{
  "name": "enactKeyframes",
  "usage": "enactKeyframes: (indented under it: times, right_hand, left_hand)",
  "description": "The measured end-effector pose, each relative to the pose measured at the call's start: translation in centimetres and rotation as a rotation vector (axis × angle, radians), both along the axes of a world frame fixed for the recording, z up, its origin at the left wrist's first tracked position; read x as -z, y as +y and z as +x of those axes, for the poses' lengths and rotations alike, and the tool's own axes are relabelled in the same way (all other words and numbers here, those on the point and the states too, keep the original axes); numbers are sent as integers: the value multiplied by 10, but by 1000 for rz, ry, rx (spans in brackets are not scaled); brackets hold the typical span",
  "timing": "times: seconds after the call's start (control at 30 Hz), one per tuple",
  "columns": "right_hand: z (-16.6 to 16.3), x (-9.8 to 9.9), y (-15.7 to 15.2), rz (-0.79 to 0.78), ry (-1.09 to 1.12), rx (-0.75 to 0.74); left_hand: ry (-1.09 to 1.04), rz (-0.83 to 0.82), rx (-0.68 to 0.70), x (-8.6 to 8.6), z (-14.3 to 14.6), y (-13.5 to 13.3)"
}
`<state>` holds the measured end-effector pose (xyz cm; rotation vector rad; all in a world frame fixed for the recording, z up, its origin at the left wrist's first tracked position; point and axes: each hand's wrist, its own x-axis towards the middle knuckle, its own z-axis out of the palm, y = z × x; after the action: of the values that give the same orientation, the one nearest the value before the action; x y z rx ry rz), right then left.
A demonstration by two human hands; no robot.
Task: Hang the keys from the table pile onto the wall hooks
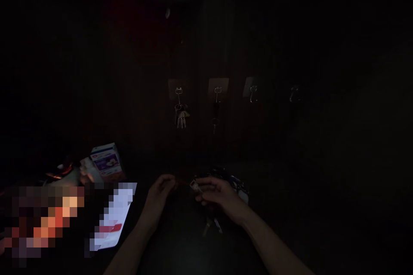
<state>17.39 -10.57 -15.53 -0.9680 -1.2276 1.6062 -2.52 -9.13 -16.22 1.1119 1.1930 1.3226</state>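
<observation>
The scene is very dark. My left hand [161,190] is closed in a pinch at one end of a thin reddish cord [183,183]. On the cord's other side, my right hand [215,191] grips a key [195,186] between thumb and fingers, its pale head showing. Below that hand are two more keys [213,226]; whether they hang from it or lie on the surface, I cannot tell. A dark heap of keys [239,185] lies just behind my right hand and is partly hidden by it.
Wall hooks run in a row: the left hook carries a key bunch [181,117], another a key on a ring [214,125]. Bare hooks [254,94] are farther right. At left are a carton [108,161] and a lit screen [114,234], partly blurred out.
</observation>
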Motion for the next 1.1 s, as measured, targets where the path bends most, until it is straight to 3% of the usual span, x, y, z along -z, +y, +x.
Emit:
enactKeyframes:
  times: [0.23,0.5,0.77,1.1]
  right_hand:
    - [0,-1,0,-16,-102,52]
    - [-1,7,6,62,-50,251]
    - [0,7,6,87,-56,221]
    - [-1,-1,0,117,-107,212]
  left_hand:
    - [10,2,66,2,-4,2]
    - [59,-48,236,3,-5,1]
    - [305,-19,275,-25,0,-6]
    - [574,253,112,-50,10,-3]
